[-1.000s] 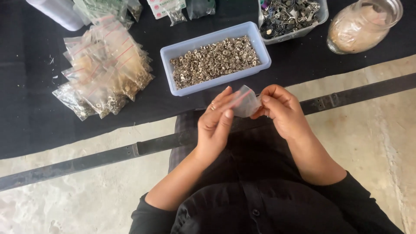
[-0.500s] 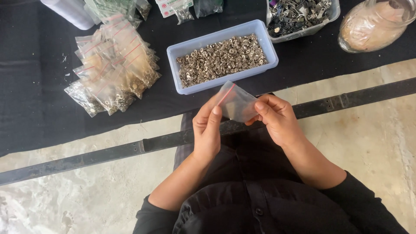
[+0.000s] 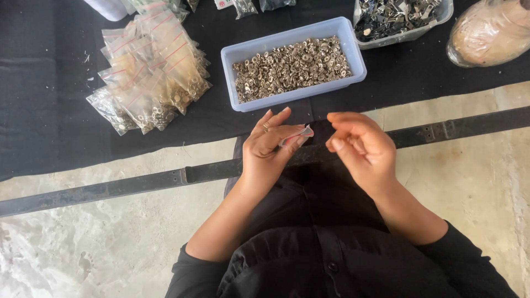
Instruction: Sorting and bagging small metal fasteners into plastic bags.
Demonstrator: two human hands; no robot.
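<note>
My left hand pinches a small clear zip bag with a red strip between thumb and fingers, just below the near wall of a pale blue plastic tub filled with small silver metal rings. My right hand hovers just right of the bag, fingers curled, holding nothing that I can see. Both hands are over my lap, above black clothing.
A pile of filled small zip bags lies on the black cloth to the left. A second tub of dark metal parts and a clear bag-lined jar stand at the back right. A dark metal bar crosses the stone floor.
Both hands held the little bag open before; now my right hand has let go and pulled right, and the bag sits folded in my left hand alone.
</note>
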